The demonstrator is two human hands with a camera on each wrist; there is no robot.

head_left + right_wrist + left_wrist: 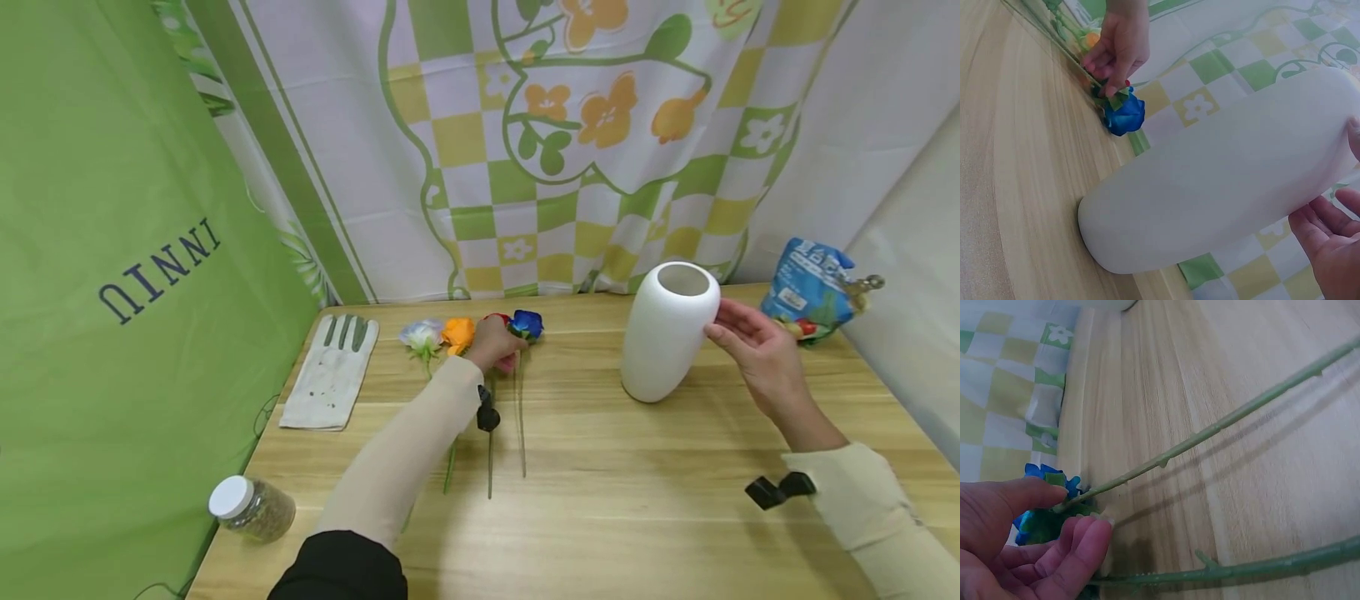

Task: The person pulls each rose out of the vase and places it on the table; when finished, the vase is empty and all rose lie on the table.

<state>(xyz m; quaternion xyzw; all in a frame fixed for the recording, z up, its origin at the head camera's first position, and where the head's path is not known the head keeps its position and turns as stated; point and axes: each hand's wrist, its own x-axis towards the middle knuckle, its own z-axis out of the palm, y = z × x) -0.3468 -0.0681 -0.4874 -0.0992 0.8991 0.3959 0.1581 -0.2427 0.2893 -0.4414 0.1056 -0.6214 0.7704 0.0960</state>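
Observation:
My left hand (495,343) pinches the stem of a blue artificial rose (528,322) just below its bloom, between thumb and fingers. In the left wrist view that thorny stem (1194,440) slants up above the tabletop. A red flower, mostly behind the left hand, lies alongside an orange flower (459,332) and a pale white-lilac flower (422,335). To the right, a tall white vase (663,342) stands upright on the table. My right hand (765,367) holds its upper right side, thumb on the near face and fingers partly hidden behind it.
A blue printed bag (810,287) stands at the table's back right corner. On the left lie a white work glove (330,375) and a white-lidded jar (262,508). Patterned cloth (517,217) hangs behind the wooden table (600,500).

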